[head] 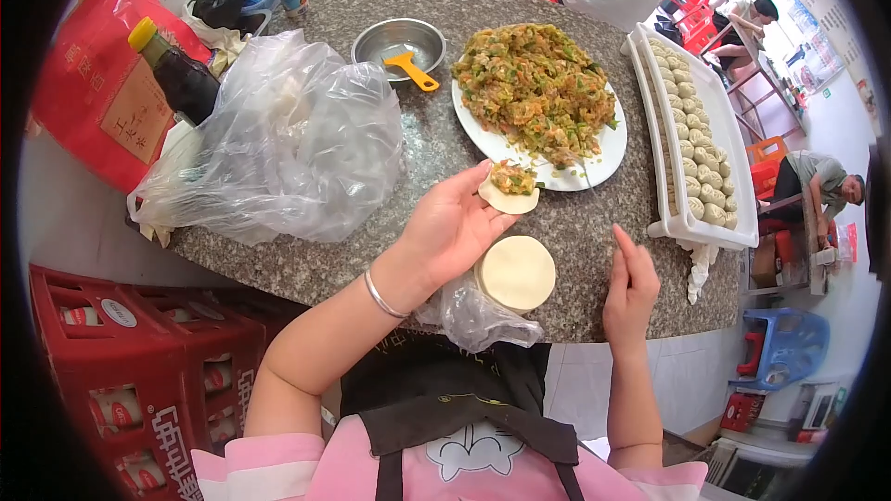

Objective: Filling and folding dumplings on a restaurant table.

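My left hand (456, 223) is palm up and holds a round dough wrapper (511, 202) on its fingers. A small heap of chopped filling (514, 178) lies on that wrapper. Just beyond it, a white oval plate (480, 129) carries a large mound of the same filling (536, 83). Below my left hand a stack of round wrappers (518, 271) stands partly in a clear plastic bag (480, 316). To the right of the stack, my right hand (632, 285) is raised near the table's front edge, fingers partly curled, with nothing visible in it.
White stacked trays (696, 226) with rows of pleated dumplings (696, 146) stand at right. A steel bowl (369, 38) holds a yellow-handled peeler (412, 71). At left are a plastic bag (299, 132), a dark bottle (182, 80) and red crates (125, 348). Several people sit beyond.
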`<state>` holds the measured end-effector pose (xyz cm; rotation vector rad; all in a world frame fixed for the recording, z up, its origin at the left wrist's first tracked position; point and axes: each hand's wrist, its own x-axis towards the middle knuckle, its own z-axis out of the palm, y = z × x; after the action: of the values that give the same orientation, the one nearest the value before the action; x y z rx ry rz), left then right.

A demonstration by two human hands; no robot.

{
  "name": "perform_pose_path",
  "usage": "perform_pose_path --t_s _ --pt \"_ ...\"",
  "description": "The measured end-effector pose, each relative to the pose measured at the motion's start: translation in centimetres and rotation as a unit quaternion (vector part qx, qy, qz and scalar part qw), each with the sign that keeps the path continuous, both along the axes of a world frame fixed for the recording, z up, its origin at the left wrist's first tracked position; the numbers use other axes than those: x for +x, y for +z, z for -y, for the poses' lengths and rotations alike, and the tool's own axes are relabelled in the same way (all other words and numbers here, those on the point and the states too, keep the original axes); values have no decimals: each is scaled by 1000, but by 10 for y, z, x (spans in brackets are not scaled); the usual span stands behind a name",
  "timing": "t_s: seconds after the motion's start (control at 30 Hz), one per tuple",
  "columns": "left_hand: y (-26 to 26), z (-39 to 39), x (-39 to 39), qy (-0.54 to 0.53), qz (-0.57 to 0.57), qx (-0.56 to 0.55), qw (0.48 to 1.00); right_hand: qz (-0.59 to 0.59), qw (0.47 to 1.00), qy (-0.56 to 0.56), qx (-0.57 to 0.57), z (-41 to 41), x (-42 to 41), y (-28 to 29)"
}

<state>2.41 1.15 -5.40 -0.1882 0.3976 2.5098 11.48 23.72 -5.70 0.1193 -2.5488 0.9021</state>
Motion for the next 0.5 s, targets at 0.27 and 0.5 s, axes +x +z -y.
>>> perform_pose_path --t_s 0.27,0.5 --pt "-2 -2 -3 -8 -10 -10 1000 31 999 30 -3 21 12 -2" --pt "2 2 -1 15 15 -59 998 19 999 27 -25 15 7 0"
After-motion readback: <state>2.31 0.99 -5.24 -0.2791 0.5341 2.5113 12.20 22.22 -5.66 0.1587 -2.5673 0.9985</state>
